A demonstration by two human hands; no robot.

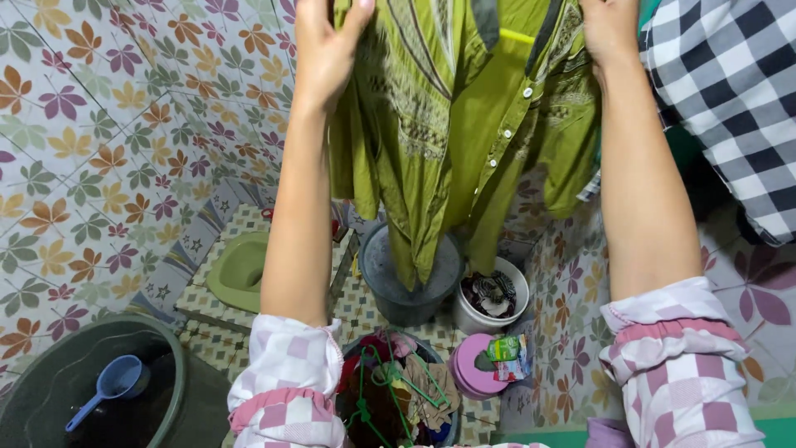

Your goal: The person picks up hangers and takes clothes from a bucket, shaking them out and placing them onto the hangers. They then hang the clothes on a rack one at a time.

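Note:
Both my arms reach upward in pink-and-white checked sleeves. My left hand [325, 46] grips the left shoulder of an olive-green buttoned shirt [452, 116] with patterned panels. My right hand [609, 29] holds the shirt's right shoulder near the top edge. The shirt hangs down between my arms, and its lower hem dangles into a dark grey bucket [377, 286] on the floor. My fingertips are cut off by the top of the picture.
A black-and-white checked cloth [730, 91] hangs at the right. Below stand a white bucket of clothes [516, 311], a pink lid [468, 369] with packets, a basin of laundry and green hangers [398, 390], a green squat toilet [239, 270], and a tub with a blue scoop [112, 383].

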